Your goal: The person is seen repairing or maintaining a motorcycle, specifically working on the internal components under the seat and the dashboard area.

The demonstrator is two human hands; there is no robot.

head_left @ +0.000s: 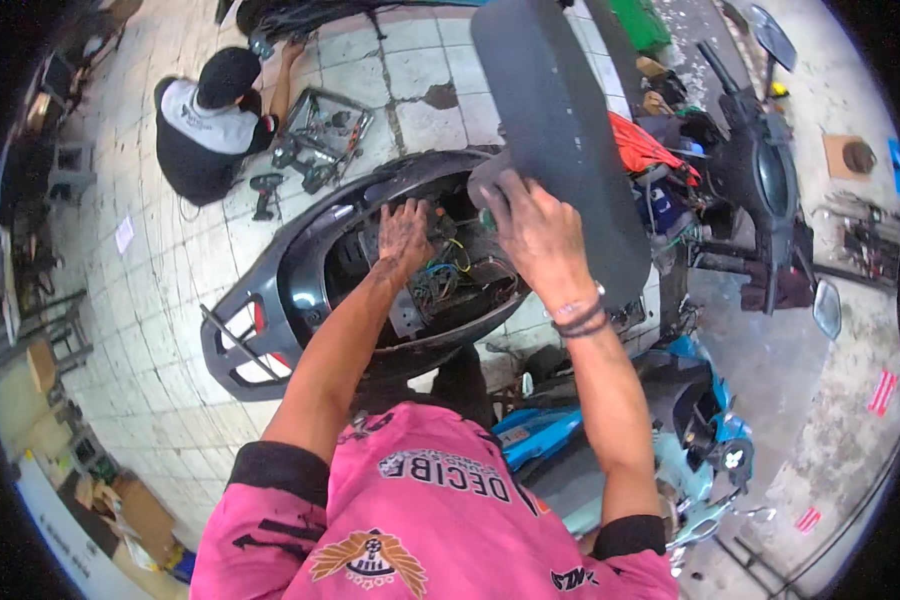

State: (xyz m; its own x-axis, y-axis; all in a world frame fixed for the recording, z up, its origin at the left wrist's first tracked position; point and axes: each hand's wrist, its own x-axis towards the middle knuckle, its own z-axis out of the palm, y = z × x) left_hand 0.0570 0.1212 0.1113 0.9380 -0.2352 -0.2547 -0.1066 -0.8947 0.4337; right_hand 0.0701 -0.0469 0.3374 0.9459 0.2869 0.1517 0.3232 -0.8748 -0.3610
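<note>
A dark scooter body lies before me with its under-seat bay open and its long black seat raised on the right. My left hand reaches into the bay, fingers apart and resting near its far edge. Beside it runs a bundle of wires, green, blue and yellow. My right hand is closed round a grey rounded piece at the bay's right end, close to the seat. The exact kind of this piece is hard to make out, since the fingers cover part of it.
At the far left a person crouches on the tiled floor. Near that person lie a cordless drill and a metal frame. A blue scooter stands close on my right, and another dark scooter is farther right.
</note>
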